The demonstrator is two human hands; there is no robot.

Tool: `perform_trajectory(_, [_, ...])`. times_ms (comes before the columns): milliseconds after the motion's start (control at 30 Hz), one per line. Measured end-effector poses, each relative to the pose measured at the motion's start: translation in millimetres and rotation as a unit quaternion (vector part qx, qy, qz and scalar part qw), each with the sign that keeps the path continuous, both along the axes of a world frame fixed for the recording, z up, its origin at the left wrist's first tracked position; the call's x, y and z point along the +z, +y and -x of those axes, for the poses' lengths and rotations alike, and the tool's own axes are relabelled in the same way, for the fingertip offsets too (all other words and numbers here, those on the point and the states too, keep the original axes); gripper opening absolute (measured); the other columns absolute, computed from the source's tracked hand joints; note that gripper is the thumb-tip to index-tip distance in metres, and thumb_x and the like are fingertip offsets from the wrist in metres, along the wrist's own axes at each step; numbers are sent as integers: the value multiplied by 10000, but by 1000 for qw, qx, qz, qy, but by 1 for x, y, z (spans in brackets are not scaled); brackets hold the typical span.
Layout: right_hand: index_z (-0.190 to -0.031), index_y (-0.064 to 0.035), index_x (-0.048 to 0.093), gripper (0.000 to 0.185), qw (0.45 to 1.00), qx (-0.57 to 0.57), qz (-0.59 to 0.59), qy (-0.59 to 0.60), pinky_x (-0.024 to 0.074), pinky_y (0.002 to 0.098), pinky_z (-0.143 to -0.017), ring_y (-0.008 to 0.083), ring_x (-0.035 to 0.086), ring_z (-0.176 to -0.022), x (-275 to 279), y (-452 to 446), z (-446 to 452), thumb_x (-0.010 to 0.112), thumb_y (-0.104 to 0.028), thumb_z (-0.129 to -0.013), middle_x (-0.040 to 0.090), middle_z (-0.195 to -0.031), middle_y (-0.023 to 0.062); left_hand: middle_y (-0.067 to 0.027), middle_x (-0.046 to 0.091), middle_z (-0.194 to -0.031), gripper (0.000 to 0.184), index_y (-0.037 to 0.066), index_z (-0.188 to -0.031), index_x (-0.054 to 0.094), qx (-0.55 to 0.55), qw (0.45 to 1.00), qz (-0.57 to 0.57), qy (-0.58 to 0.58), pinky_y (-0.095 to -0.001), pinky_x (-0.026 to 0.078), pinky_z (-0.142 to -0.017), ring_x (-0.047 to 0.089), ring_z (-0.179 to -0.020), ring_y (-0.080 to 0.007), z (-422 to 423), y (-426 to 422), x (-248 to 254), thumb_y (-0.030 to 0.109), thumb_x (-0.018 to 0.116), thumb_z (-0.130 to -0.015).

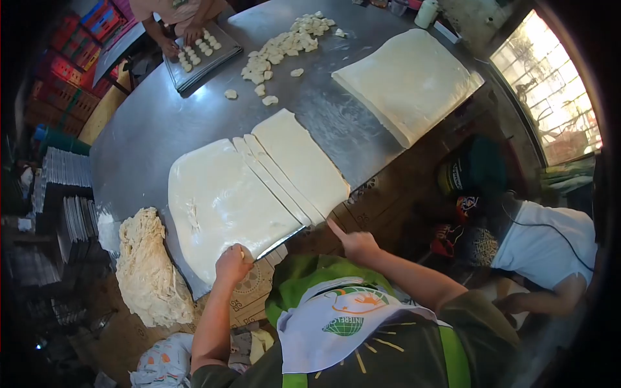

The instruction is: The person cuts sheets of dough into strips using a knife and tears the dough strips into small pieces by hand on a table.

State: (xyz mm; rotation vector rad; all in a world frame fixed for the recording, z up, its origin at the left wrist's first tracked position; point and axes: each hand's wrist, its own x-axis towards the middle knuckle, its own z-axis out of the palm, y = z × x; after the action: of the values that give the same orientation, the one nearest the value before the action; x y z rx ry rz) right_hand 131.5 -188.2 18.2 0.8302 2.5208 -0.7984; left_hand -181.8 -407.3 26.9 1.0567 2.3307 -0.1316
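My left hand (234, 264) is closed around the handle of a long knife (279, 244). The blade lies along the front edge of a thick dough sheet (223, 194), its tip near the cut strips. Two narrow dough strips (275, 178) lie side by side between that sheet and another flat piece of dough (301, 155). My right hand (359, 246) holds nothing; its index finger is stretched out to the near end of the strips, the other fingers curled. Farther right on the table rests a large folded dough slab (411, 81).
A rough dough mass (149, 271) hangs over the metal table's (142, 136) left edge. Small dough pieces (284, 52) are scattered at the back. Across the table, a person's hands (187, 39) are at a tray (217, 59) of dough balls. Another person (546, 246) is low at right.
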Motion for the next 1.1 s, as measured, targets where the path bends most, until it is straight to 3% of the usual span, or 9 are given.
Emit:
perform_trajectory(167, [-1582, -287, 103, 822, 999, 12, 4, -36, 542, 457, -611, 327, 694, -685, -22, -3, -53, 522, -163, -886, 689, -778, 169, -160, 646, -1094, 529, 63, -1090, 572, 9, 1000, -9, 22, -453, 533, -848, 642, -1023, -342, -9, -5, 3, 298, 835, -696])
perform_trajectory(267, [-1576, -302, 133, 803, 997, 43, -4, -63, 546, 455, -614, 331, 699, -697, 2, 13, -45, 551, -218, -896, 699, -802, 163, -190, 654, -1025, 363, 57, -1015, 600, 11, 998, -54, 18, -464, 523, -830, 639, -972, -386, -10, -1, 7, 265, 740, -753])
perform_trajectory(467, [-1543, -284, 268, 712, 962, 155, 78, -212, 549, 437, -640, 335, 708, -790, -56, 28, -85, 573, -282, -899, 712, -937, 153, -157, 648, -1069, 516, 66, -1070, 561, 22, 998, -50, -7, -453, 536, -825, 650, -1000, -339, -6, -15, 7, 283, 838, -693])
perform_trajectory(567, [-1540, -234, 272, 700, 970, 176, -78, 151, 532, 464, -583, 338, 672, -667, -12, 18, -73, 580, -265, -912, 684, -809, 152, -160, 648, -1062, 515, 62, -1054, 554, 13, 998, -63, -21, -451, 536, -818, 653, -993, -335, -10, -22, 3, 289, 840, -691])
perform_trajectory(733, [-1546, -203, 263, 665, 990, -52, -115, 62, 517, 511, -582, 374, 645, -607, 51, 66, 99, 521, -159, -935, 660, -726, 168, -167, 653, -1032, 467, 56, -1017, 556, 8, 997, -69, -43, -458, 531, -802, 654, -962, -347, 3, -7, -2, 303, 815, -716])
perform_trajectory(800, [-1546, -171, 248, 717, 966, -41, -171, 191, 524, 501, -707, 393, 660, -746, 29, 103, 175, 480, -35, -882, 675, -843, 211, -168, 654, -1000, 373, 58, -972, 576, 2, 994, -88, -60, -475, 522, -789, 644, -941, -367, 8, -2, 4, 285, 775, -751])
perform_trajectory(833, [-1543, -172, 252, 735, 992, -63, -74, 82, 512, 487, -794, 375, 668, -858, 48, 119, 219, 464, -12, -857, 679, -933, 222, -168, 654, -1000, 373, 58, -972, 576, 2, 995, -84, -61, -475, 522, -789, 644, -941, -367, 9, -2, 5, 285, 775, -751])
perform_trajectory(933, [-1530, -208, 282, 713, 985, -69, -132, 93, 507, 473, -800, 353, 674, -936, -22, 150, 315, 464, -13, -869, 690, -950, 203, -172, 655, -979, 385, 47, -985, 577, -7, 995, -80, -56, -475, 523, -789, 645, -952, -368, 9, 1, 9, 302, 765, -766])
perform_trajectory(1100, [-1529, -215, 277, 713, 986, -76, -122, 83, 512, 474, -773, 350, 684, -911, -7, 135, 277, 483, -23, -874, 695, -941, 191, -180, 664, -1008, 522, 43, -1047, 541, 5, 998, -47, -50, -460, 537, -798, 660, -958, -355, 8, 2, -1, 331, 820, -712])
